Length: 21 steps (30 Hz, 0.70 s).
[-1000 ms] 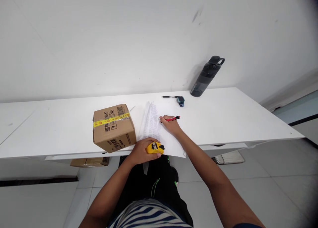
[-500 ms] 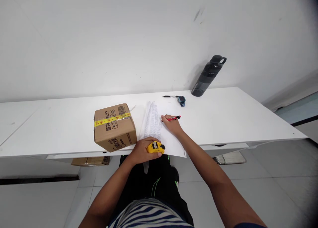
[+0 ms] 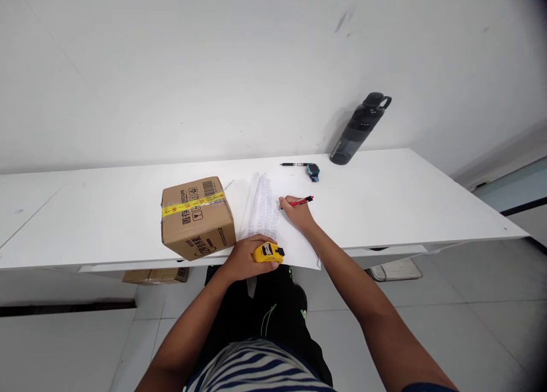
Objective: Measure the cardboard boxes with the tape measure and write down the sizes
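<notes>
My left hand (image 3: 245, 259) is wrapped round a yellow tape measure (image 3: 268, 253) at the table's front edge, over the lower end of the papers. My right hand (image 3: 298, 214) grips a red pen (image 3: 302, 201) with a black end, resting on the right part of the paper sheets (image 3: 299, 243). The pen's tip is mostly hidden by my fingers. A sheet dense with print or writing (image 3: 261, 209) lies to the left of that hand. Beside the papers on the left sits a closed cardboard box (image 3: 199, 218) with yellow tape across its top.
At the back of the white table (image 3: 405, 204) stands a dark bottle (image 3: 358, 130) near the wall. A black pen (image 3: 293, 164) and a dark wristwatch (image 3: 313, 172) lie behind the papers. Under the table are another cardboard box (image 3: 156, 275) and a flat pale object (image 3: 397, 270).
My right hand has shifted slightly to the right along the paper with the red pen. My left hand and the tape measure stay in place.
</notes>
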Available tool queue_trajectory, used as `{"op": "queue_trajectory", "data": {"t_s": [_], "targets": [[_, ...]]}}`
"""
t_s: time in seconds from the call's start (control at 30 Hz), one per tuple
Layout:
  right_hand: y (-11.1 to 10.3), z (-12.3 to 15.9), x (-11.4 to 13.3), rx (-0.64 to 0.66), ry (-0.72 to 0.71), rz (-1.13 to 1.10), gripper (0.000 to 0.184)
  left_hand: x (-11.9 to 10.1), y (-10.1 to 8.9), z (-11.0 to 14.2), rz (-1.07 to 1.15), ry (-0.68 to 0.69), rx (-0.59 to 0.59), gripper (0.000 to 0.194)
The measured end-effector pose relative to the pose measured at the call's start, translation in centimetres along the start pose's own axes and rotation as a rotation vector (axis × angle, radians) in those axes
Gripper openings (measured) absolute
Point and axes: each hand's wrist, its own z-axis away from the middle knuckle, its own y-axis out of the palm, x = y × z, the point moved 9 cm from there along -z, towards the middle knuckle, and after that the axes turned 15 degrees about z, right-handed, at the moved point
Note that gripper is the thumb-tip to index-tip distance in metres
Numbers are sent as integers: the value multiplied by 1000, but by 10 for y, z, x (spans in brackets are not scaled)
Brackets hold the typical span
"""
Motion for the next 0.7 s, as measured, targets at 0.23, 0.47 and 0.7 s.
{"op": "queue_trajectory", "data": {"t_s": [0.23, 0.47, 0.7], "targets": [[1, 1, -1, 6, 6, -8, 36, -2, -1, 1, 3, 24, -2, 39], [-2, 2, -4, -22, 35, 7, 36, -1, -1, 2, 38, -3, -4, 38], [0, 1, -3, -16, 6, 61, 40, -1, -4, 5, 65, -16, -35, 41]]}}
